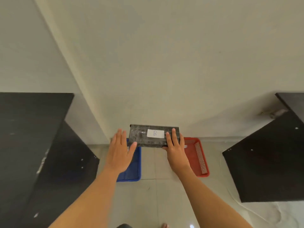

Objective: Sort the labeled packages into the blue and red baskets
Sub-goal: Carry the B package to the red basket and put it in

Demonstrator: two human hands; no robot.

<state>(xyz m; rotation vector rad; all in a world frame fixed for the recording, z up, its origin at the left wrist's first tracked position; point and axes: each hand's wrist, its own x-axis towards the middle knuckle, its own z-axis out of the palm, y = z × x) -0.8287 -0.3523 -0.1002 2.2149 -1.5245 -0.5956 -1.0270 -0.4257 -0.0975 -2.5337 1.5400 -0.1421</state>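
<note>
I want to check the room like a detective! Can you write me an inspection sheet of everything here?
Surface: pale tiled floor, glossy.
Job's things: black wrapped package with white label reading "B", held up above the baskets; blue basket left, red basket right, both on the floor.
Clutter: nothing seen.
Grips: right hand clasps the package's right end; left hand open, fingers at its left end.
Cables: thin white cord on the floor, right.
Surroundings: dark furniture both sides, plain wall behind.
</note>
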